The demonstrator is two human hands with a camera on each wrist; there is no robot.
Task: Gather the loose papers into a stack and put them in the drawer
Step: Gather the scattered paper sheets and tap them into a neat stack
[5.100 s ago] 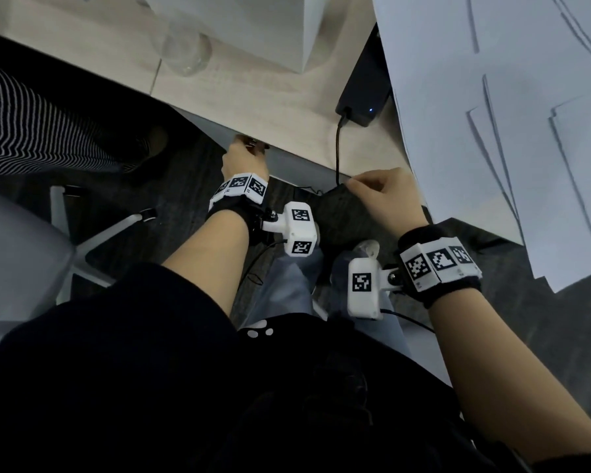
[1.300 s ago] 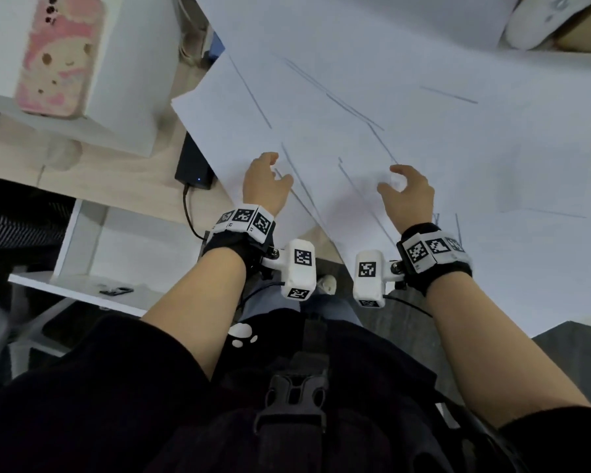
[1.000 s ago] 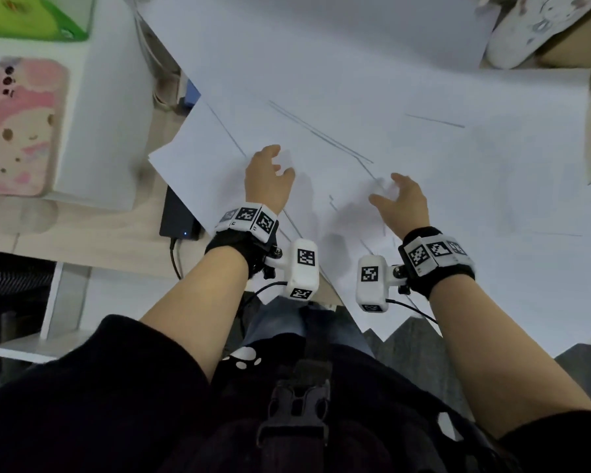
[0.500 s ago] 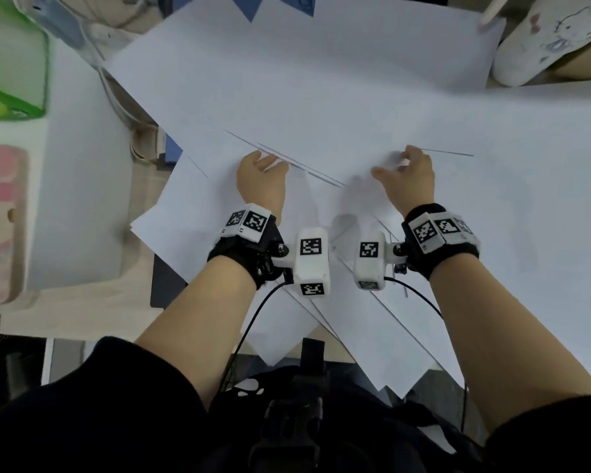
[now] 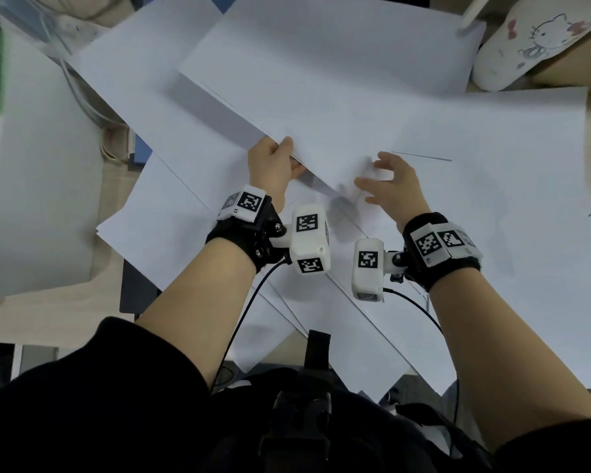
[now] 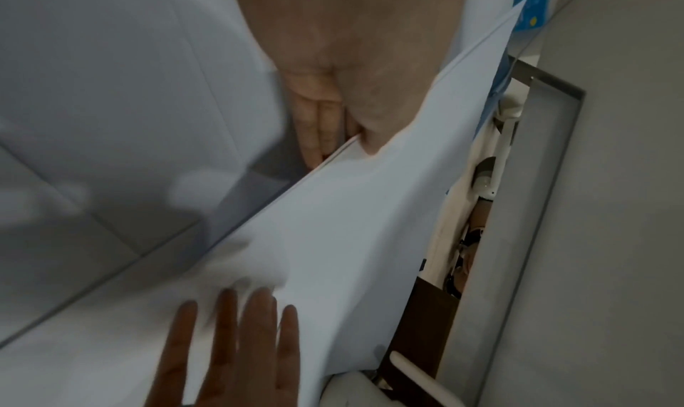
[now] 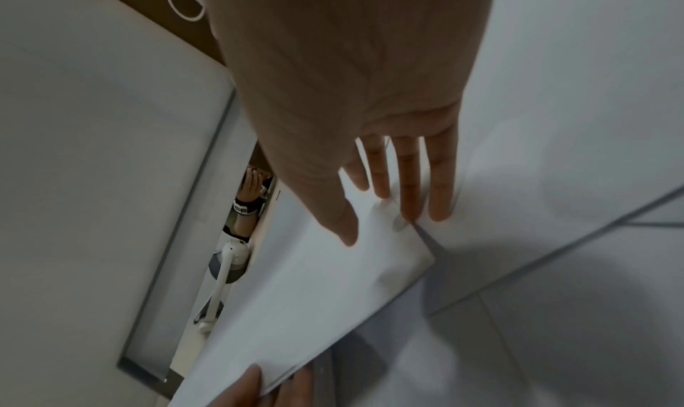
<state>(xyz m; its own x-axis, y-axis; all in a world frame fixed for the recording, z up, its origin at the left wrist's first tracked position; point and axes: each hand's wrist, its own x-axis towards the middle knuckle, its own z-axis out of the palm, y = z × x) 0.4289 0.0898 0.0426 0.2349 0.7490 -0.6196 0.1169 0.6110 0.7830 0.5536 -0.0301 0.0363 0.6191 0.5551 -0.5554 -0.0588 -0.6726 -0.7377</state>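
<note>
The table (image 5: 41, 308) is mostly buried under loose papers (image 5: 458, 172), white sheets fanned from the far left to the near right, overlapping at odd angles, some hanging past the near edge. I judge them light, limp and slick on each other: pinch one by a corner and it sags, so taking an edge with fingers under and thumb on top is better, while squaring several together. My left hand (image 5: 270, 172) pinches the near edge of the upper sheet (image 5: 338, 73), thumb on top. My right hand (image 5: 389, 189) is open, fingers spread just above the sheets. The left wrist view shows my left fingers (image 6: 314, 132) tucked under that lifted edge, which the head view hides. The head view alone shows a white cartoon-cat case (image 5: 526, 39) far right. I see no drawer.
</note>
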